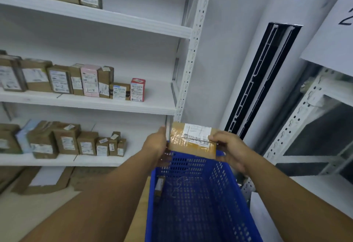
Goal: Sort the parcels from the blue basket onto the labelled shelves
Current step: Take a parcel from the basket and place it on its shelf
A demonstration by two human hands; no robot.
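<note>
Both hands hold a brown parcel (193,140) with a white label at centre frame, just above the far rim of the blue basket (193,209). The left hand (156,145) grips its left edge and the right hand (230,149) pinches its right edge. A small box (159,184) lies against the basket's left wall. White shelves (145,106) fill the left of the frame, with rows of upright parcels, among them a pink box (89,80) and a red box (138,89). A sheet (332,32) marked 2 hangs at upper right
</note>
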